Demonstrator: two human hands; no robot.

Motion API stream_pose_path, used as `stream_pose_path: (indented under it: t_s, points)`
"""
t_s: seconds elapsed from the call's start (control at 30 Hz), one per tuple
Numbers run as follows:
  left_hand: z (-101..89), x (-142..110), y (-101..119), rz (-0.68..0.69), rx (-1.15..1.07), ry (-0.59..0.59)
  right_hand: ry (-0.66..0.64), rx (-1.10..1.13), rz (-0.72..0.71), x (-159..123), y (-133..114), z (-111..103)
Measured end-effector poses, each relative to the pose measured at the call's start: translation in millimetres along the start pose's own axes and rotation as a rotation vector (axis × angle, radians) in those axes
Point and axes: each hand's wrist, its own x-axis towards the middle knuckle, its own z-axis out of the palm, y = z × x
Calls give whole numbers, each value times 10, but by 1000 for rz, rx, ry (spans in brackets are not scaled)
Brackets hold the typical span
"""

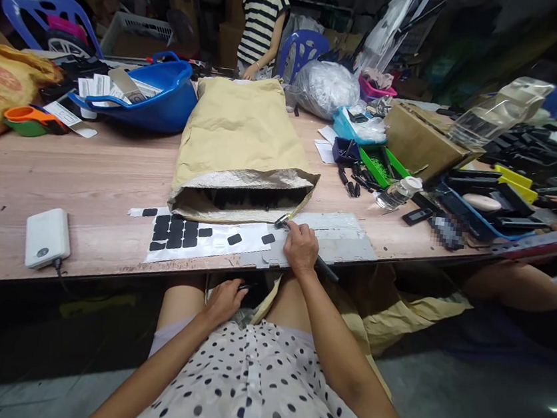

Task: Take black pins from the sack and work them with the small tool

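My right hand is closed around the dark handle of what looks like a small hammer. Its metal head rests by the mouth of a paper sack, above a grey board. Below the table edge, my left hand holds a slim black piece over an open bag between my thighs; much of that piece is hidden. A white backing sheet with several black rounded stickers lies in front of me. Behind it the tan paper sack lies with its mouth towards me, dark items inside.
A white power bank with a cable sits on the left. Beyond are a blue basin and an orange tape dispenser. On the right stand a green tray, a bottle and a blue tray. A person stands across the table.
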Motion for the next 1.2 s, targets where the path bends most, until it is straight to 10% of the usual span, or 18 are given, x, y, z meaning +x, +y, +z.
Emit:
stream_pose_path:
  t_s: [0.4,0.53,0.7,0.87,1.2]
  points:
    - [-90,28,200,176,-6,-55,1,61,6,-7,-1,6]
    - [-628,419,346,200,-196,287,14,47,1,-13,-13,-3]
    - [-1261,1129,187,-134,-154,841,16,50,-4,-11,-27,-7]
    - [-1349,1425,22,-408,-132,724,29,72,-6,-19,-44,7]
    - [-1248,1213,-79,-251,-121,870,21,74,-4,-30,-39,28]
